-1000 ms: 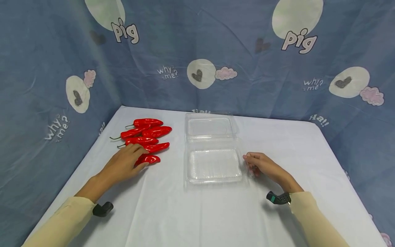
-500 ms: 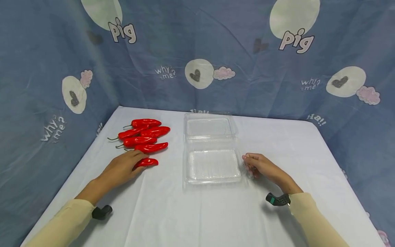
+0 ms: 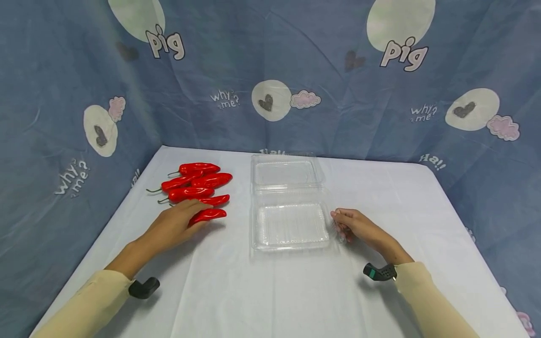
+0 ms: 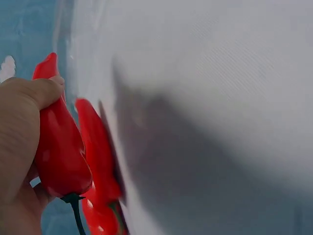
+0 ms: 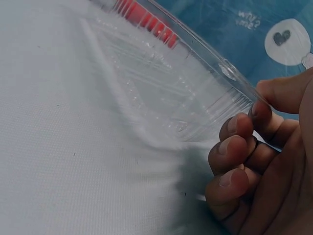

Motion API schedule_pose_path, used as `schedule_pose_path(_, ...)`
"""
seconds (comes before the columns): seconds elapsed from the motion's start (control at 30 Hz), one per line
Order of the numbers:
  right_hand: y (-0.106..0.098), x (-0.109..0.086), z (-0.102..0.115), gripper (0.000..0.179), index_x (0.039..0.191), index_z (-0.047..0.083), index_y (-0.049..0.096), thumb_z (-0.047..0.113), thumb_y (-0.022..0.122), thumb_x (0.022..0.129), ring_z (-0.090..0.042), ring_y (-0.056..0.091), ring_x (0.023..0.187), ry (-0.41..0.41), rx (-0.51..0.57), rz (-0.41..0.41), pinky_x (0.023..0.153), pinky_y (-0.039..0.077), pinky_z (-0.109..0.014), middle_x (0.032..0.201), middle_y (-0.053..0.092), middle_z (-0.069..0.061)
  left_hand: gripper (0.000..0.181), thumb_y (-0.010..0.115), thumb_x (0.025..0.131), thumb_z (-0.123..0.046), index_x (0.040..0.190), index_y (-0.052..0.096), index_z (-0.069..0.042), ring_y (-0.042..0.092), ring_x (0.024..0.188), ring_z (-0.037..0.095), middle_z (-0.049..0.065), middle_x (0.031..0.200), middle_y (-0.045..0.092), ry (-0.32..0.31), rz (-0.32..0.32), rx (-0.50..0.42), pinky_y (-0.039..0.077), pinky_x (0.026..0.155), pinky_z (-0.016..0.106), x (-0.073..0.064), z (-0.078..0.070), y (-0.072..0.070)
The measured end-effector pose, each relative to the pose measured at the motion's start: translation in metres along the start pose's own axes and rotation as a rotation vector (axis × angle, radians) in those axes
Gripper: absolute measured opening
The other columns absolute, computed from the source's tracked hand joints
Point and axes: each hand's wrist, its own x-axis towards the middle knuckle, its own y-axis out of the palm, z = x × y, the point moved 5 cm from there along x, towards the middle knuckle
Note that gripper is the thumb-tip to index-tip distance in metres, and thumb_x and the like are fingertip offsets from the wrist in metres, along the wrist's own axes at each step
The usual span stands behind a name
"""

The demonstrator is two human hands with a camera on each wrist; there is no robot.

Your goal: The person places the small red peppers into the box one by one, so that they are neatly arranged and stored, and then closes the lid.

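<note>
- The person's left hand (image 3: 173, 227) has one red pepper (image 3: 208, 216) in its grasp. The thumb is on one side and the fingers go round the other.
- I can see that pepper's pointy tip past the thumb. Its dark green stem (image 4: 76, 215) hangs from the other end.
- The pepper is to the left of the box, well apart from it. A dark shadow lies on the white cloth (image 3: 291, 295) under that hand.
- Five more red peppers (image 3: 211, 180) lie in a bunch just past the left hand. Some touch each other, and the hand hides part of the nearest one.
- The right hand (image 3: 359, 227) pinches the right edge of the clear plastic box (image 3: 291, 225) with its thumb and a finger. The other fingers are bent, just beside it.
- The box lies unfolded on the cloth. One half is near the person, and the far half (image 3: 285, 173) is close to the blue curtain (image 3: 203, 126).
- Both sleeves (image 3: 431, 295) are pale yellow, and each wrist wears a small black gadget (image 3: 143, 288).
- The curtain has white ovals, grey hearts, pink clouds and the word "pig" on it.
</note>
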Motion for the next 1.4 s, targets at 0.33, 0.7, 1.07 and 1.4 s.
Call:
schedule_pose_path(0.33, 0.0, -0.001, -0.002, 0.049, 0.085, -0.001, 0.047, 0.043, 0.046, 0.107, -0.016, 0.048, 0.061, 0.002, -0.005, -0.006, 0.053, 0.042, -0.027, 0.075, 0.051, -0.006, 0.055, 0.078, 0.087, -0.041, 0.137, 0.063, -0.023, 0.055, 0.129, 0.029, 0.004, 0.134, 0.064, 0.107, -0.032, -0.013, 0.05, 0.101, 0.053, 0.025, -0.052, -0.013)
schedule_pose_path(0.7, 0.002, -0.001, 0.0, 0.05, 0.088, -0.008, 0.046, 0.039, 0.046, 0.108, -0.015, 0.048, 0.061, -0.007, -0.009, -0.006, 0.053, 0.041, -0.027, 0.076, 0.05, -0.006, 0.05, 0.075, 0.089, -0.044, 0.134, 0.064, -0.025, 0.061, 0.105, 0.013, -0.006, 0.12, 0.067, 0.176, 0.011, -0.078, 0.056, 0.087, 0.036, 0.049, -0.099, -0.01)
schedule_pose_path(1.07, 0.0, -0.002, 0.001, 0.047, 0.085, -0.003, 0.047, 0.039, 0.046, 0.107, -0.015, 0.048, 0.061, 0.003, -0.001, -0.003, 0.052, 0.04, -0.026, 0.075, 0.05, -0.004, 0.044, 0.072, 0.092, -0.041, 0.132, 0.064, -0.025, 0.056, 0.095, 0.006, -0.012, 0.114, 0.065, 0.274, 0.03, -0.093, 0.052, 0.076, 0.026, 0.081, -0.142, 0.006)
schedule_pose_path(1.4, -0.001, -0.002, 0.0, 0.046, 0.084, 0.0, 0.048, 0.039, 0.048, 0.107, -0.015, 0.047, 0.061, 0.02, 0.001, -0.01, 0.052, 0.04, -0.026, 0.075, 0.05, -0.004, 0.04, 0.069, 0.094, -0.041, 0.129, 0.064, -0.024, 0.056, 0.093, 0.007, -0.01, 0.113, 0.065, 0.306, 0.062, -0.057, 0.052, 0.076, 0.027, 0.111, -0.17, 0.022)
